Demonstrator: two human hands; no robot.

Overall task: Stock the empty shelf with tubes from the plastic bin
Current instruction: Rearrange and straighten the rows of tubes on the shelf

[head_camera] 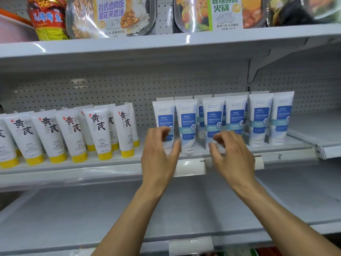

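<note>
Several white tubes with blue labels (260,119) stand cap-down in rows on the right half of the middle shelf (110,169). Several white tubes with yellow caps (99,132) stand on its left half. My left hand (158,156) hovers with fingers spread in front of the leftmost blue tube (164,117), and I cannot tell whether it touches. My right hand (230,154) is spread in front of the third and fourth front blue tubes and holds nothing. The plastic bin is not in view.
The top shelf (166,43) carries packaged meals (118,15) and a red and yellow packet (48,19). A bare white shelf (73,218) runs below my forearms. A further white shelf (324,137) lies to the right. A perforated back panel sits behind the tubes.
</note>
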